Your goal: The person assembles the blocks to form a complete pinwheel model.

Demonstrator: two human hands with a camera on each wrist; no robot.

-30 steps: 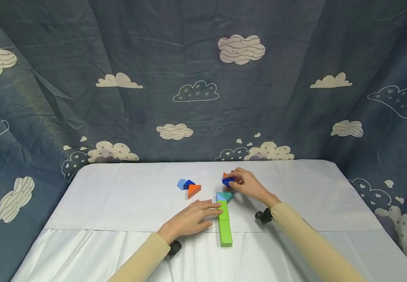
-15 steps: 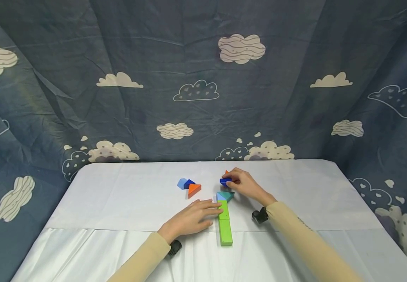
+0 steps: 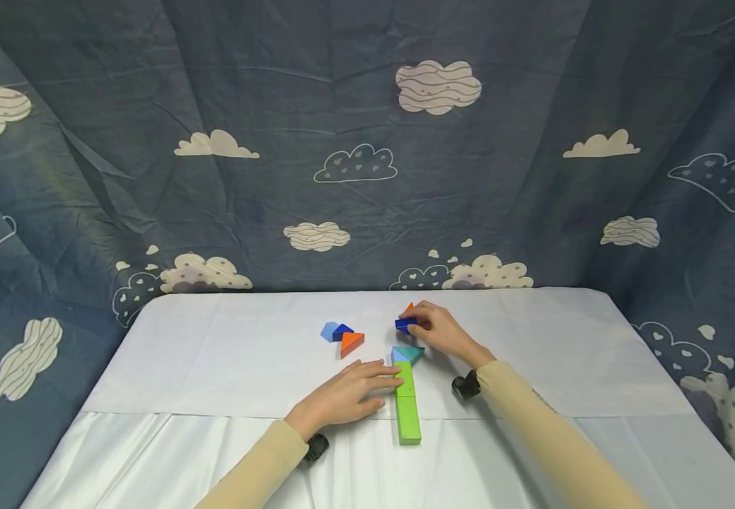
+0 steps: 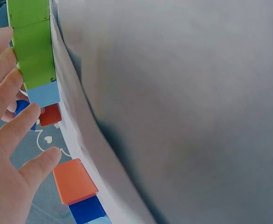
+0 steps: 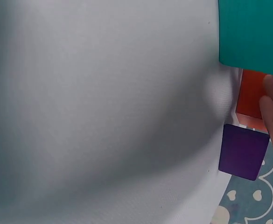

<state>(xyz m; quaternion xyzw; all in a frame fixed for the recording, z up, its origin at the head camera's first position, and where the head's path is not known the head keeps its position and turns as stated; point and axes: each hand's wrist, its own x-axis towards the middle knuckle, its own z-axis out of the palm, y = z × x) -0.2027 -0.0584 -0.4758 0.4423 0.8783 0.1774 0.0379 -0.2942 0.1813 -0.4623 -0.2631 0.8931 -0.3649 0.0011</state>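
My left hand [image 3: 349, 394] lies beside two green blocks [image 3: 408, 418] set end to end, its fingers extended and the fingertips on the farther one. Past that block's far end sit a light blue and a teal triangular block [image 3: 413, 354], side by side. My right hand [image 3: 441, 330] pinches a dark blue block [image 3: 404, 326] between thumb and fingers, just beyond the teal piece. Behind those fingers an orange block [image 3: 410, 307] shows only its tip; in the right wrist view the orange block [image 5: 251, 95] is partly covered by fingers.
Left of the row lie a light blue block [image 3: 328, 331], a dark blue triangle [image 3: 342, 331] and an orange triangle [image 3: 351, 344]. A purple block [image 5: 243, 152] stands near the orange one in the right wrist view. White cloth [image 3: 227, 353] covers the table; a cloud-patterned curtain [image 3: 354, 212] hangs behind.
My right hand has shifted slightly left with the dark blue block, bringing it nearer above the teal and light blue pieces. The left hand stays in place on the green block.
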